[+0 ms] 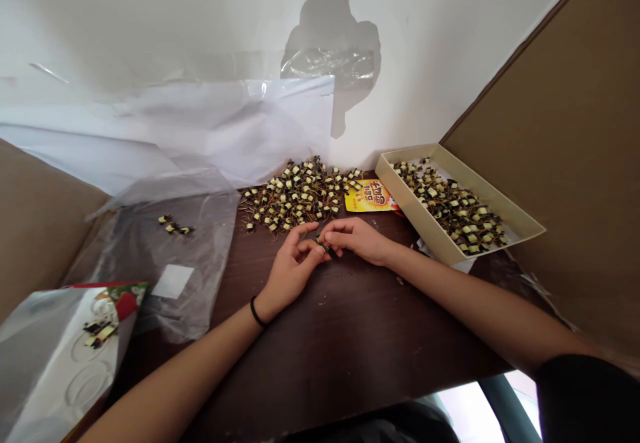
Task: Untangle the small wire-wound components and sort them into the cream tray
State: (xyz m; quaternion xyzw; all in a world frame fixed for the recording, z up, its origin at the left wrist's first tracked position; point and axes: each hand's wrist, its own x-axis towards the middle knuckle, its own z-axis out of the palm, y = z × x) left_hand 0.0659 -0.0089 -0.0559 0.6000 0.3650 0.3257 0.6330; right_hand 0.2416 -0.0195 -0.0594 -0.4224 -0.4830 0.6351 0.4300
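Observation:
My left hand (293, 266), with a black band at the wrist, is closed, its thumb and fingers pinching a small coil (327, 249). The piece looks like a little transformer with yellow tape and black parts, partly hidden by the fingers. From the other side my right hand (361, 239) grips the same coil between thumb and fingertips. Both hands are just above the dark table (345, 336). Directly beyond them lies a heap of similar coils (295, 193) with thin copper-coloured wire ends.
A shallow cream box (415, 203) at the right holds many more coils. A yellow packet (367, 197) lies beside it. At left, several coils (175, 225) rest on a clear plastic sheet (205, 276), and others (100, 333) on a printed bag (65, 369). A wall (410, 49) stands behind.

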